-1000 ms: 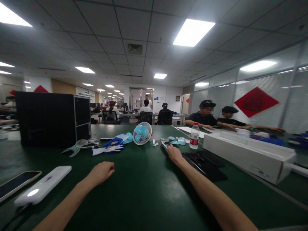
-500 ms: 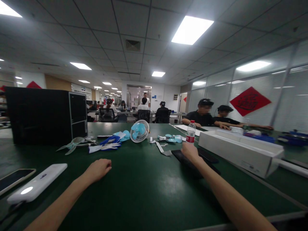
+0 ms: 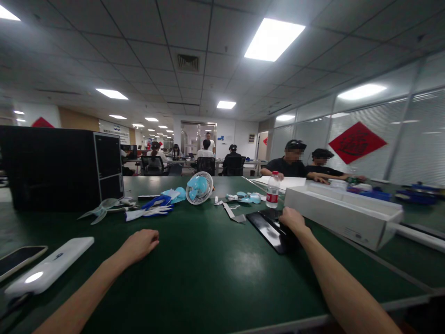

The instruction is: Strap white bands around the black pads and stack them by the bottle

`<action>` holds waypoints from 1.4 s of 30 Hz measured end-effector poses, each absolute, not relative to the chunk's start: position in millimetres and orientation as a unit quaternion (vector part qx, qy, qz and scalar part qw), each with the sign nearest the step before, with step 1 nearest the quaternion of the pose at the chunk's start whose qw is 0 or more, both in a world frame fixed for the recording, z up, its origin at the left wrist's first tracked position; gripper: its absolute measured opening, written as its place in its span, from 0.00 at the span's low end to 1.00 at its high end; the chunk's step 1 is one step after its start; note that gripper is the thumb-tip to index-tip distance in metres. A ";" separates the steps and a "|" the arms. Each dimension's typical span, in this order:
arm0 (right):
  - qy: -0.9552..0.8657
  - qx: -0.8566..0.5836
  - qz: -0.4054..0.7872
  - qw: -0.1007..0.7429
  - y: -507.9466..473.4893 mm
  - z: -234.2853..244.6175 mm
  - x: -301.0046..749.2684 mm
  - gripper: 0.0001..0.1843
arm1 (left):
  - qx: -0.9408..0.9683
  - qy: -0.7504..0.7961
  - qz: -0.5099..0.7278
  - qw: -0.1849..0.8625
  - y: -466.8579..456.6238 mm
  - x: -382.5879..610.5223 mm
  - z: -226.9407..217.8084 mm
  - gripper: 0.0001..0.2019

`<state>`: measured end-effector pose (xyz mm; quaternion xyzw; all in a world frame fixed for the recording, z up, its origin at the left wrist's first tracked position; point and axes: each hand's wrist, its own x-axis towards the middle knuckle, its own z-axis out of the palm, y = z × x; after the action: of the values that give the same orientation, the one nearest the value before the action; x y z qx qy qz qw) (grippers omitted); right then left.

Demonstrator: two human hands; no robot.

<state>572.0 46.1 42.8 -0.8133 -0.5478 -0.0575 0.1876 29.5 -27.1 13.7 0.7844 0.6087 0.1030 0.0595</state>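
My left hand [image 3: 142, 243] rests on the green table top with its fingers curled in and nothing seen in them. Over on the right, my right hand [image 3: 293, 221] is closed at a glossy black flat thing [image 3: 266, 229], which looks like a folder or case; its fingertips are partly hidden. Part of that thing lies flat and shiny on the table, and a darker part is beneath my hand. Just beyond stands a clear bottle [image 3: 273, 190] with a red cap and label.
A white-and-blue fan [image 3: 199, 188], gloves [image 3: 155, 207] and clear blades [image 3: 101, 211] lie ahead. A black computer case [image 3: 55, 169], a power bank [image 3: 52, 264] and a phone [image 3: 21, 262] are left. A long white box [image 3: 340, 218] stands right, with people beyond.
My right hand has moved right and slightly down, away from in front of the bottle. More of the black thing's shiny face shows. My left hand stays put; the view shifted slightly.
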 end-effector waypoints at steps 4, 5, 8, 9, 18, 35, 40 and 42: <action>-0.546 -0.802 -0.133 0.203 29.4 68.9 565.2 0.13 | 0.786 0.604 0.119 0.059 -20.9 26.5 7.8 0.11; -0.555 -0.788 -0.156 0.215 25.7 74.7 560.8 0.14 | 0.787 0.602 0.124 0.057 -18.8 25.6 5.7 0.11; -0.600 -0.733 -0.201 0.248 19.0 85.1 536.5 0.18 | 0.790 0.596 0.136 0.056 -13.9 23.6 0.7 0.11; -0.624 -0.709 -0.206 0.257 18.2 85.8 524.3 0.17 | 0.790 0.594 0.141 0.053 -13.1 23.4 -0.2 0.11; -0.878 -0.433 -0.038 0.201 14.9 48.6 381.8 0.12 | 0.795 0.567 0.213 0.040 -17.2 31.5 4.3 0.14; -0.910 -0.363 0.018 0.200 27.6 5.5 320.9 0.14 | 0.831 0.496 0.179 0.177 -27.2 57.2 -6.1 0.38; -0.804 -0.553 -0.125 0.180 56.8 16.1 366.8 0.15 | 0.824 0.502 0.183 0.190 -27.9 59.1 -3.8 0.38; -0.769 -0.599 -0.151 0.167 66.7 14.6 387.1 0.16 | 0.822 0.501 0.188 0.194 -28.5 59.3 -2.9 0.38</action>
<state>387.1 66.7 14.6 -0.5987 -0.7687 -0.1509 0.1671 59.3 -28.5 -2.9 0.8222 0.5012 0.1881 0.1935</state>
